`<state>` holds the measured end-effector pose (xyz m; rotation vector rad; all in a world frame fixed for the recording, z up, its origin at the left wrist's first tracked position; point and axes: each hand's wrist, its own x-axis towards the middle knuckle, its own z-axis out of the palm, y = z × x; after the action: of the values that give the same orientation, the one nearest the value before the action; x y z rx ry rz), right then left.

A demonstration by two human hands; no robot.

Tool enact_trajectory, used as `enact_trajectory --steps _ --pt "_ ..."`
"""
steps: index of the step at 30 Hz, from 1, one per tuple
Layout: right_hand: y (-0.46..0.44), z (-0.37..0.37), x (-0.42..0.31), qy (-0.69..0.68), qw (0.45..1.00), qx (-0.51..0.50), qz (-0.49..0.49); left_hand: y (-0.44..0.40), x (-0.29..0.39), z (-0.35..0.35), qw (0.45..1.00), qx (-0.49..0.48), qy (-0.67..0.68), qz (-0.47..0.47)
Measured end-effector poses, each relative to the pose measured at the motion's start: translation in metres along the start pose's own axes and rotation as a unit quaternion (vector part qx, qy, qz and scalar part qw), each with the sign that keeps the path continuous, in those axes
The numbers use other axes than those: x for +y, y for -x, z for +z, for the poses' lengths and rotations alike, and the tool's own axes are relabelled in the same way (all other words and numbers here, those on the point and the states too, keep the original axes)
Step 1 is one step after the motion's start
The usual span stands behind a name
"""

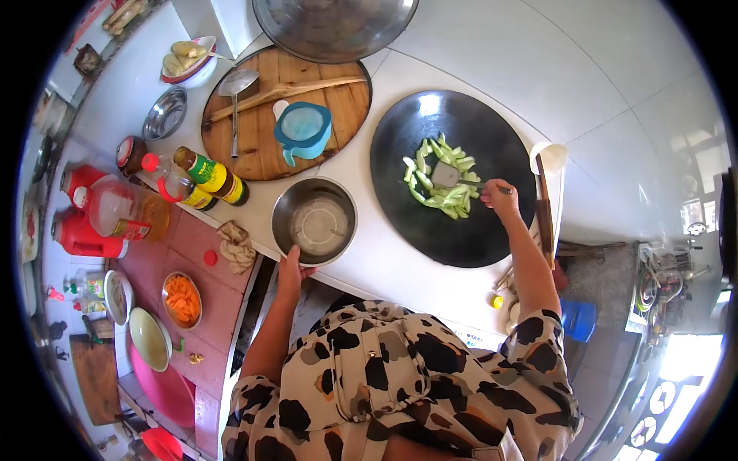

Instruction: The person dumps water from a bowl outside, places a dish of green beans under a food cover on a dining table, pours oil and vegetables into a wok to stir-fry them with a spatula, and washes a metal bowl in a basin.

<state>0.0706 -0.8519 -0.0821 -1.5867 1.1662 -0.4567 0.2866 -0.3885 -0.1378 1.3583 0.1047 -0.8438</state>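
My right hand [501, 198] is closed round the handle of a metal spatula [446, 175]. The spatula's blade rests among pale green vegetable strips [441, 201] in a large black wok [415, 230]. At the near rim of a steel bowl [344, 201] is my left hand [291, 274], its thumb over the edge and its fingers at the outside. The bowl stands on the white counter and looks empty apart from reflections or a little liquid; I cannot tell which.
Left of the wok, a round wooden board [261, 71] carries a ladle [234, 96], a wooden stick and a blue-lidded container [303, 127]. Sauce bottles [219, 180] stand beside the bowl. A dish of orange pieces [182, 300] sits lower left. A large lid [335, 27] leans behind.
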Motion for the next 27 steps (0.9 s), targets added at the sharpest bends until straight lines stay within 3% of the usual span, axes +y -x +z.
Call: enact_trajectory --steps 2,7,10,12,16,19,22,24,27 --pt "0.001 -0.021 -0.011 0.054 0.998 0.022 -0.025 0.005 0.006 0.006 1.0 0.017 -0.002 -0.004" --pt "0.008 -0.095 -0.084 0.212 0.973 -0.011 0.092 0.001 0.003 0.004 1.0 0.007 0.007 -0.003" --pt "-0.002 -0.096 -0.073 0.213 0.961 -0.016 0.176 0.003 0.003 0.008 1.0 0.021 0.017 0.015" --pt "-0.009 -0.076 -0.043 0.109 0.979 -0.008 0.173 0.005 -0.001 0.009 0.998 0.029 0.028 0.037" --pt "-0.011 -0.026 -0.002 -0.042 0.994 -0.015 0.096 -0.005 -0.012 0.002 0.997 0.068 0.018 0.018" --pt "-0.006 -0.048 -0.011 -0.078 0.996 -0.033 0.014 -0.006 -0.016 0.006 0.995 0.097 0.016 0.012" --pt "-0.023 -0.095 -0.03 0.026 0.996 -0.038 -0.071 -0.002 -0.012 0.013 0.993 0.111 0.014 0.024" --pt "-0.038 -0.121 -0.047 0.165 0.983 -0.015 -0.082 -0.005 -0.015 0.011 0.993 0.12 0.012 0.021" --pt "-0.085 -0.139 -0.03 0.178 0.982 -0.023 -0.054 -0.007 -0.019 0.012 0.992 0.12 0.007 0.04"
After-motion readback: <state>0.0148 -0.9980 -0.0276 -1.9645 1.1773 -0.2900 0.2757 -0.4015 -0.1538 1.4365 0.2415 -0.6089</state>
